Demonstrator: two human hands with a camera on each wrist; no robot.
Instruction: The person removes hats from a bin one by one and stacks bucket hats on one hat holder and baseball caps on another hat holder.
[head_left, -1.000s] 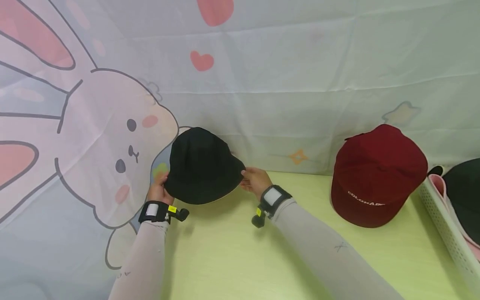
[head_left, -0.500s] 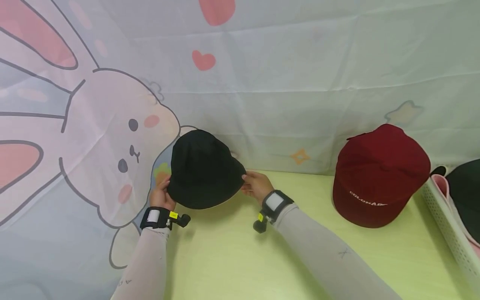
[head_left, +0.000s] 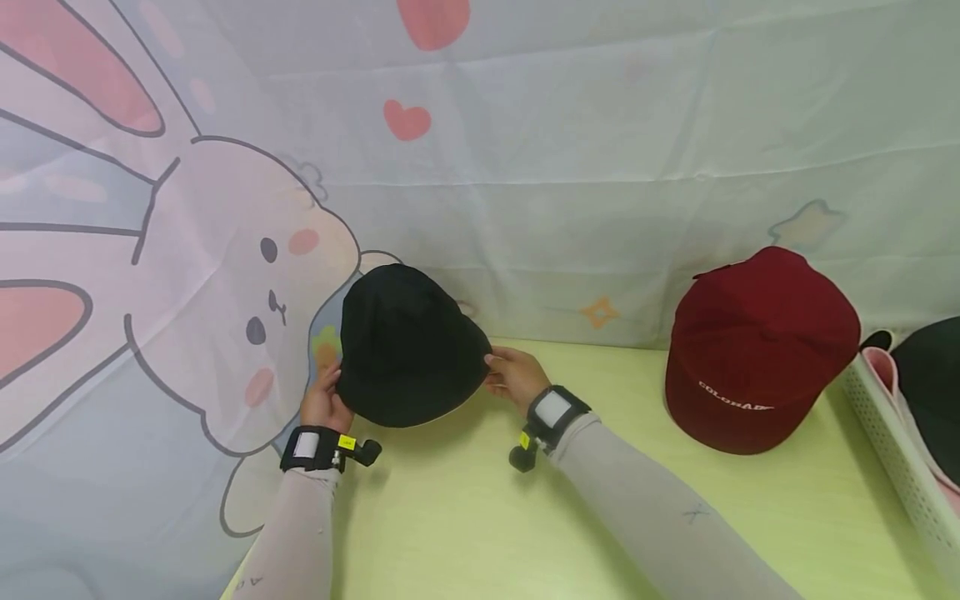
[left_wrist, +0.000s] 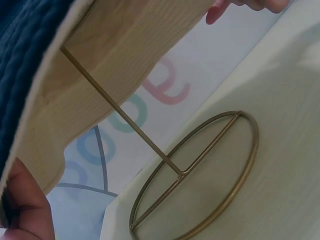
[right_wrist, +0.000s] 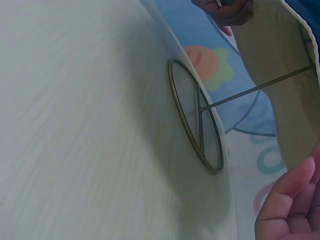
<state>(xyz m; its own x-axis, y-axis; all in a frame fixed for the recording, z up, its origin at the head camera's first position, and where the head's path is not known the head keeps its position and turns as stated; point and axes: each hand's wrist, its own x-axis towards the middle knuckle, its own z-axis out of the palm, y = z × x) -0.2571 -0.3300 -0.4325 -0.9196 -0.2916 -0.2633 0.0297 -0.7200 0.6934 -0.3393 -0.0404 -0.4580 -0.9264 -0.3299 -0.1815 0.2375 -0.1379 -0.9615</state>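
A black bucket hat [head_left: 405, 346] with a beige lining [left_wrist: 125, 50] sits over a thin brass stand, whose rod [left_wrist: 120, 107] rises from a ring base [left_wrist: 252, 150] on the table. My left hand [head_left: 324, 404] pinches the hat's left brim, the thumb [left_wrist: 30, 205] showing under the edge. On the opposite side my right hand [head_left: 513, 375] holds the right brim, with fingers [right_wrist: 285, 205] close to the lining [right_wrist: 280, 50]. The right wrist view shows the ring base [right_wrist: 175, 100] near the table's far edge.
A dark red cap [head_left: 757, 350] with white lettering stands at the right on the pale green table [head_left: 487, 517]. A white perforated basket [head_left: 892, 467] at the far right holds a black hat and something pink. A bunny-print cloth [head_left: 225, 250] hangs behind and to the left.
Both hands and the black hat have come down a little towards the table. The red cap and the basket have not moved.
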